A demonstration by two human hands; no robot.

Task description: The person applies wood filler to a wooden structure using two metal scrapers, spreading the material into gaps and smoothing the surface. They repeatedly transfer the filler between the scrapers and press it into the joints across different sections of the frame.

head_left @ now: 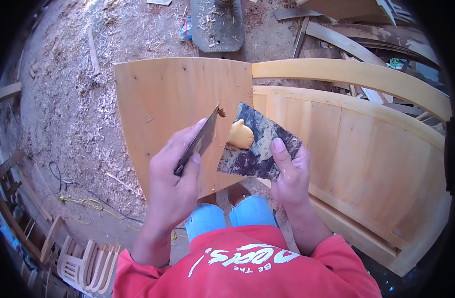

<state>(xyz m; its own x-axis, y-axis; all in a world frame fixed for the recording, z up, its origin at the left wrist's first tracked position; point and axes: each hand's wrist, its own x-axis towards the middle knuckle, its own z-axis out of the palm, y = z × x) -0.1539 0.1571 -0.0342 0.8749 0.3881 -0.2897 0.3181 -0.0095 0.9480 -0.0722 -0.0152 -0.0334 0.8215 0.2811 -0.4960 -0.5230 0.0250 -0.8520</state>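
Observation:
My left hand is closed round a thin, dark scraper, tilted up on its edge, with a bit of brown paste at its upper tip. In my right hand is a flat, stained square plate, with the thumb on its top face. A lump of tan putty sits on the plate's left part. The scraper's tip and the putty are a short way apart. Beneath both hands lies a wooden panel with small dark holes in its surface.
A framed wooden panel with a curved rail extends right. Beyond the wood stands a grey plastic seat strewn with shavings. Scrap wood lies upper right, curved pieces lower left, and a yellow cord on the shaving-covered ground.

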